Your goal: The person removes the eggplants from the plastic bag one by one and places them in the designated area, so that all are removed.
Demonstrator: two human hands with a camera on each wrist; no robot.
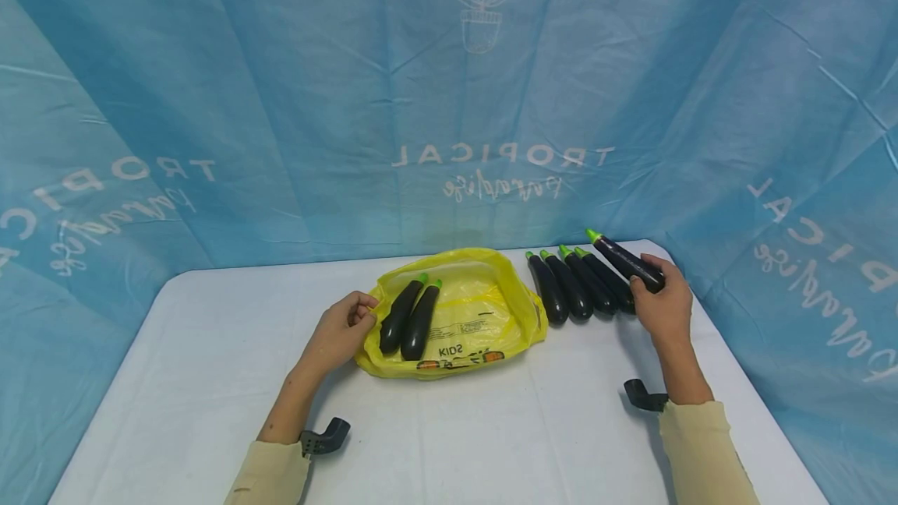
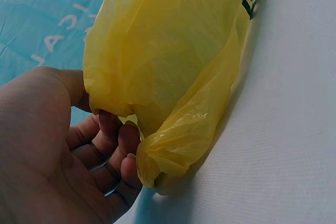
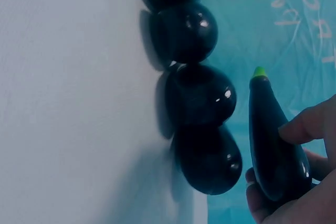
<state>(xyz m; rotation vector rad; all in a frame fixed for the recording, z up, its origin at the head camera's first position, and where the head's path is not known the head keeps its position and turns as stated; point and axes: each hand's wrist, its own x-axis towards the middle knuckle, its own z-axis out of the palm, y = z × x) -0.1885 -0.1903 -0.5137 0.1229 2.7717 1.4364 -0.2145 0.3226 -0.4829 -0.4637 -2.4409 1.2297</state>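
Left hand [image 1: 341, 327]: fingers pinch the near-left rim of the yellow bag [image 1: 484, 287], holding its mouth open on the white table [image 1: 210, 380].
Bag contents: two eggplants [image 1: 410, 320], stems pointing away.
Row: four eggplants [image 1: 578, 291] just right of the bag.
Right hand [image 1: 665, 304]: grips a fifth eggplant [image 1: 627, 262] by its fat end, long axis running up-left, raised above the row.
Right wrist view: shows thumb and fingers [image 3: 302, 127] wrapped round it.
Left wrist view: shows the bunched plastic [image 2: 173, 150] between fingertips.

On the blue backdrop cloth [image 1: 281, 100] you can read "TROPICAL", mirrored, with a script word beneath it that looks like "paradise"; the print repeats at the left and right. The yellow bag [image 1: 484, 271] facing you carries "KIDS" in dark letters, and its smaller print is too fine to read.
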